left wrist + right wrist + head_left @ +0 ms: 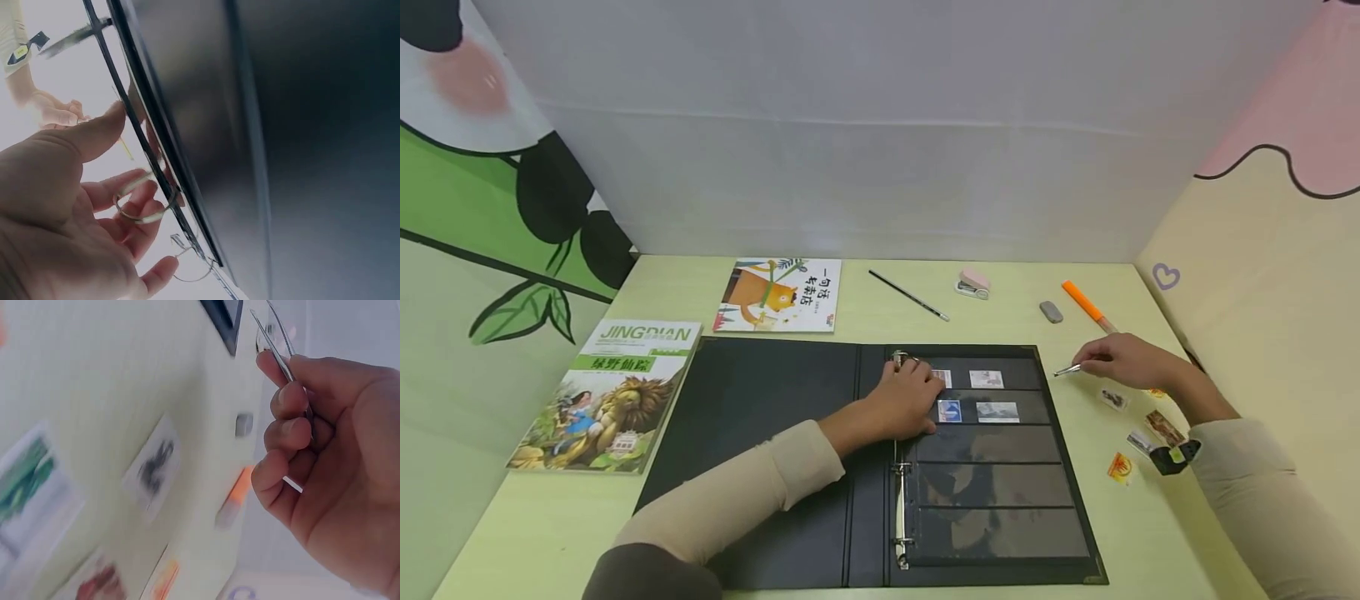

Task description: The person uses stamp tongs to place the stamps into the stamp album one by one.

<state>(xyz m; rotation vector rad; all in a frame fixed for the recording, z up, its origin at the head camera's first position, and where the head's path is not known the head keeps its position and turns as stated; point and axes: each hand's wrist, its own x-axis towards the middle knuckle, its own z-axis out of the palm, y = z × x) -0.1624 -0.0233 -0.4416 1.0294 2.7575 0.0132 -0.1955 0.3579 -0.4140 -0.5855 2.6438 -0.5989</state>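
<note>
A black ring-bound stamp album (775,392) lies spread flat on the table. My left hand (904,400) rests at the upper left of its pocket page (992,487), beside the metal rings (147,215), fingers loosely bent. The top two pocket rows hold several stamps, among them a blue stamp (950,411) and a grey stamp (997,412); my fingers partly cover one in the top row. Just right of the album, my right hand (1127,360) pinches metal tweezers (1066,370). Their tips stand apart with nothing between them in the right wrist view.
Several loose stamps, including a pale stamp (1113,399) and an orange stamp (1120,468), lie near my right forearm. Behind are an orange marker (1084,302), grey eraser (1051,312), stapler (973,283), pencil (908,295) and picture book (778,295). Another book (610,396) lies left.
</note>
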